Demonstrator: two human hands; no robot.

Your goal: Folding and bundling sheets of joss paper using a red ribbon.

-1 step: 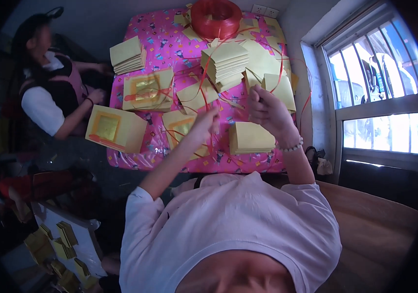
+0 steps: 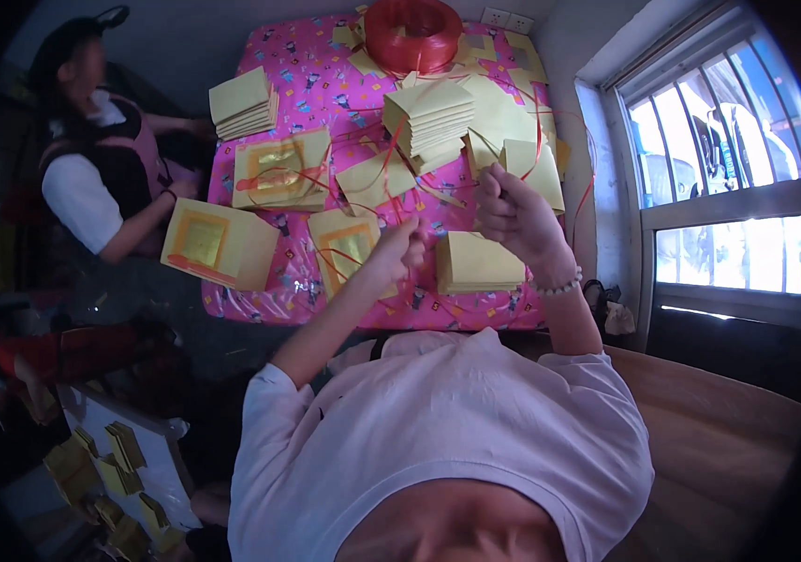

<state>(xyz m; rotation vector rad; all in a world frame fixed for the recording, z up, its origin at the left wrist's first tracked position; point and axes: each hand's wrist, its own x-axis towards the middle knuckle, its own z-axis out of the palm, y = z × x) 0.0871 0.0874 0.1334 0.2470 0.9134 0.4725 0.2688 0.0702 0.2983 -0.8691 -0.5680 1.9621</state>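
Over the pink patterned tabletop, my left hand [image 2: 398, 250] is closed, thumb and fingers pinched together where thin red plastic strip [image 2: 384, 173] runs past. My right hand [image 2: 520, 217] is closed too, with a bead bracelet at its wrist. Another length of the red strip curves down to its fingertips. Just below my right hand sits a stack of folded yellow paper [image 2: 477, 262]. Left of my left hand lies a yellow paper bundle [image 2: 342, 245] with an orange-framed gold square, strip lying across it. The strip between my fingers is too thin to follow fully.
A big red coil of strip [image 2: 413, 36] stands at the table's far edge. Taller yellow paper stacks [image 2: 428, 117] are beyond my hands. A co-worker [image 2: 105, 164] sits at the left, beside a gold-square bundle [image 2: 218, 245]. A barred window [image 2: 723, 150] is on the right.
My left hand has come slightly nearer to me and a little to the right. My right hand stays nearly in place, still closed. The co-worker's head has shifted slightly.
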